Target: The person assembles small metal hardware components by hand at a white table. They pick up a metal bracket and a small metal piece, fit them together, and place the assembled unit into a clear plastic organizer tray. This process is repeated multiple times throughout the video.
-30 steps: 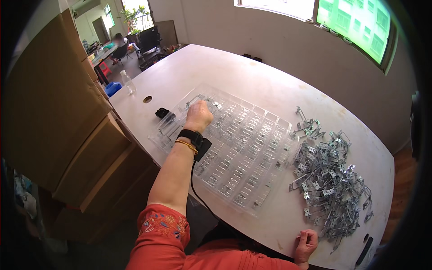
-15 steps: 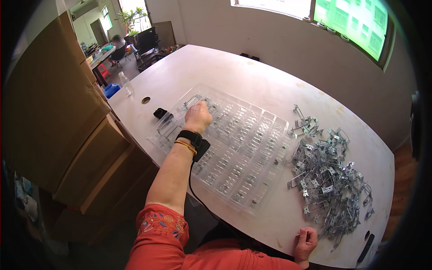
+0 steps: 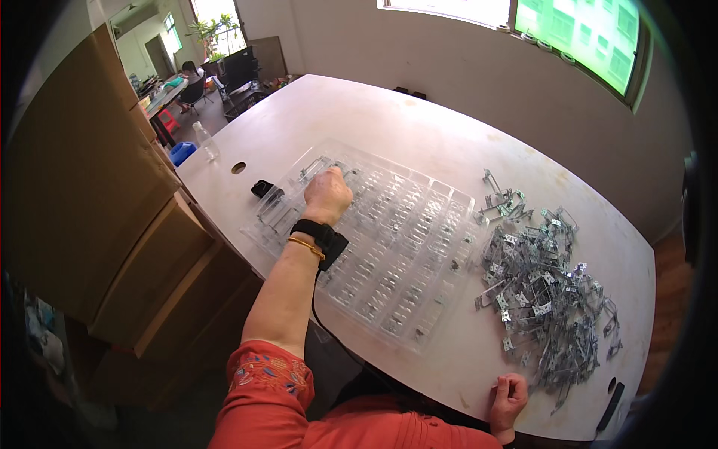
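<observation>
My left hand (image 3: 327, 196) reaches over the far left part of a clear plastic compartment tray (image 3: 440, 293). Its fingers are closed and turned down into a compartment; whatever they pinch is hidden beneath the hand. Small metal brackets with long thin wires or rods (image 3: 278, 217) lie in the tray's left compartments, and small metal pieces show in many others. Close to the table's front edge rests my right hand (image 3: 508, 400), its fingers curled into a loose fist with nothing visible in it. A large heap of similar metal brackets (image 3: 550, 299) lies beyond it.
A smaller cluster of brackets (image 3: 505, 202) lies behind the heap. On the white table (image 3: 419, 112) are a black object (image 3: 263, 188) by the tray and a clear bottle (image 3: 205, 141). Stacked cardboard boxes (image 3: 90, 179) border the left side. A person (image 3: 192, 75) sits far back.
The view has shifted very slightly. My left hand stays over the same part of the tray, and my right hand keeps its place at the table edge.
</observation>
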`<action>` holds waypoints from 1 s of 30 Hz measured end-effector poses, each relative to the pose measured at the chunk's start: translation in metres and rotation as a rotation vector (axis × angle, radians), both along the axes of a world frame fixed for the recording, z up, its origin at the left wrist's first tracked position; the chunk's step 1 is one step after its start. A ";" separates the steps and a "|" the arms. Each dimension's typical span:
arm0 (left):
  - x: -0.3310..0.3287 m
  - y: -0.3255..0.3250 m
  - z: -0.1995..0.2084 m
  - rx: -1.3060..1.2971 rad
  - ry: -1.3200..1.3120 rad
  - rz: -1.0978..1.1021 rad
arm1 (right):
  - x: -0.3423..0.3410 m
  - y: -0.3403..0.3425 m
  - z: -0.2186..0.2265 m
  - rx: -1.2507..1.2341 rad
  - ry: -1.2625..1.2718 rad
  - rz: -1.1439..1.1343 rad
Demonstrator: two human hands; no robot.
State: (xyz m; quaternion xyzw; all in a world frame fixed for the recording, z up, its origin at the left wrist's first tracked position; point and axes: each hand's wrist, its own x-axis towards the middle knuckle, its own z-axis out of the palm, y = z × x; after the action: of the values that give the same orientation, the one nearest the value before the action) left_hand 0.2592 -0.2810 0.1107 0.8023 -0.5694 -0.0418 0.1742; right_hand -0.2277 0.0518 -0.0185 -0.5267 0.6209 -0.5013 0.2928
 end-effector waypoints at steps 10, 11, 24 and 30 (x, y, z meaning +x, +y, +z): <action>-0.067 0.086 0.047 -0.311 0.009 -0.207 | 0.007 -0.004 0.016 -0.004 0.085 -0.005; -0.074 0.099 0.048 -0.369 0.022 -0.253 | 0.006 -0.004 0.012 -0.038 0.112 -0.008; -0.235 0.262 0.005 -0.188 0.431 -0.964 | 0.009 -0.002 0.032 -0.151 0.188 0.144; -0.284 0.248 -0.033 -0.228 0.336 -0.975 | -0.012 0.030 0.040 -0.041 0.184 0.228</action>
State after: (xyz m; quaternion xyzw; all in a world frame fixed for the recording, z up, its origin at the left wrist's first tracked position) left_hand -0.0246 -0.0332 0.0776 0.4026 -0.8415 -0.1837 0.3098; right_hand -0.2396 0.0819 0.0217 -0.6434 0.5708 -0.4272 0.2787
